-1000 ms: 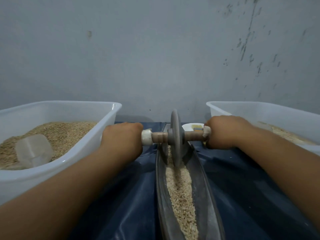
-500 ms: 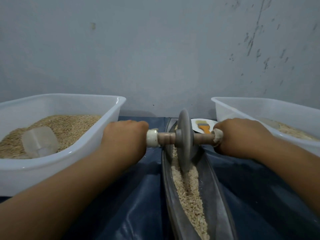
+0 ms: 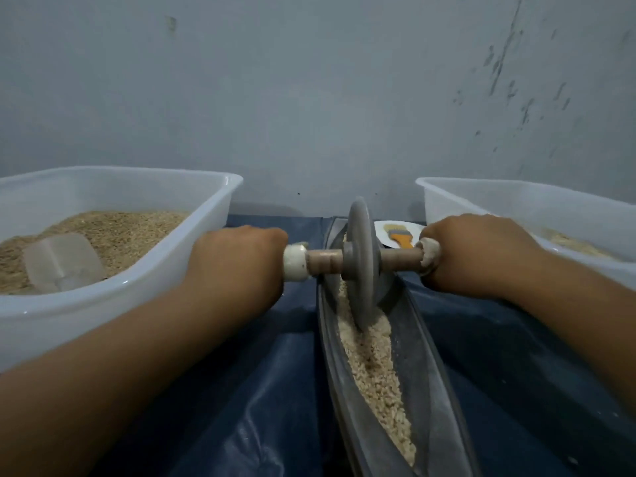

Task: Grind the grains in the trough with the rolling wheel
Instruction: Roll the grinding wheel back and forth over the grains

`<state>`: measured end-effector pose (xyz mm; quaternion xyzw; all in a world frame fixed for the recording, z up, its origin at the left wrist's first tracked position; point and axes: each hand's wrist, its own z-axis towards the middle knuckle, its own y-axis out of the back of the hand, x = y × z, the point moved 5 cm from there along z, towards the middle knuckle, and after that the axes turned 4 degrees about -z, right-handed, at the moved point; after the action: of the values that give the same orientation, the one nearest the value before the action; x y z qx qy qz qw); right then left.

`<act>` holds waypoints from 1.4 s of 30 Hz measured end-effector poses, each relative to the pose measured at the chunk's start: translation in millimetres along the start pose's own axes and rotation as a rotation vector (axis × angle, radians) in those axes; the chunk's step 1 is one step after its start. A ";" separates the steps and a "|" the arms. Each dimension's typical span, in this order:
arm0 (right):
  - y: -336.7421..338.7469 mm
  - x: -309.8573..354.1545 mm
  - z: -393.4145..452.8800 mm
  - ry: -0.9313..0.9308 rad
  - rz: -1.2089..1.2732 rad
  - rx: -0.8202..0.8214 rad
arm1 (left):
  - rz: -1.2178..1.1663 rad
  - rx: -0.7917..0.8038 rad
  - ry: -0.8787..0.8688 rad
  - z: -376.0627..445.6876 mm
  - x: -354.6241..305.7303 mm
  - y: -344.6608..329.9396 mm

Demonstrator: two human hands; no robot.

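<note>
Nearest the person, the long narrow grey metal trough [image 3: 433,401] is running away down the middle of the dark blue plastic sheet [image 3: 220,407] that is covering the tabletop, and a strip of pale crushed grains [image 3: 373,376] is lying along its bottom. Farther along, the grey disc-shaped rolling wheel [image 3: 361,266] is standing upright in the trough with its lower edge sitting in the grains. The left hand [image 3: 237,266] is gripping the white-capped left end of the wooden axle [image 3: 327,261], fingers curled round it; the right hand [image 3: 478,253] is gripping the right end the same way.

To grind well, both hands should be pressing down evenly so the wheel is staying upright and centred, not leaning onto a trough wall. Strokes ought to be slow and long, covering the near grains too, which look coarser, though the dim light is making that hard to judge.

Beyond, a white plastic tub [image 3: 113,297] of brown grain with a clear plastic scoop [image 3: 63,263] is sitting left, another white tub [image 3: 523,208] right, and an orange-handled brush [image 3: 399,235] on a white plate.
</note>
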<state>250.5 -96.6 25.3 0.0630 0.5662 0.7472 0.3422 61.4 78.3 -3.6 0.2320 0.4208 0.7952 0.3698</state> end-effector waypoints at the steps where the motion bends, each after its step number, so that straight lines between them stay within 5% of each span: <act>1: -3.7 0.1 7.2 -0.030 0.013 0.005 | -0.008 0.000 0.012 7.1 -3.2 0.6; 6: -14.0 -3.1 31.7 -0.101 0.114 0.088 | -0.026 0.089 0.000 44.1 -11.9 6.4; 12: -16.3 -4.6 0.6 -0.021 0.088 0.025 | 0.061 -0.104 -0.098 -3.1 -7.8 11.0; 16: -12.4 -0.3 19.1 -0.067 0.102 0.089 | -0.029 -0.016 -0.030 22.3 -11.2 7.1; 24: -3.3 2.3 3.0 0.026 -0.054 -0.160 | 0.005 -0.110 -0.046 -12.0 -3.6 0.2; 30: -24.1 -6.6 28.7 -0.091 0.122 0.084 | 0.008 -0.034 -0.042 32.6 -15.7 12.2; 38: -16.0 -3.2 -6.9 -0.017 0.104 0.054 | 0.042 -0.063 -0.135 1.8 -13.6 14.1; 42: -1.4 4.6 4.2 -0.021 0.012 0.036 | -0.031 0.023 -0.025 10.3 -4.9 1.0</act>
<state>249.7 -90.4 24.2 0.0805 0.5757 0.7381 0.3425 71.1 79.2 2.5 0.2398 0.4287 0.7815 0.3846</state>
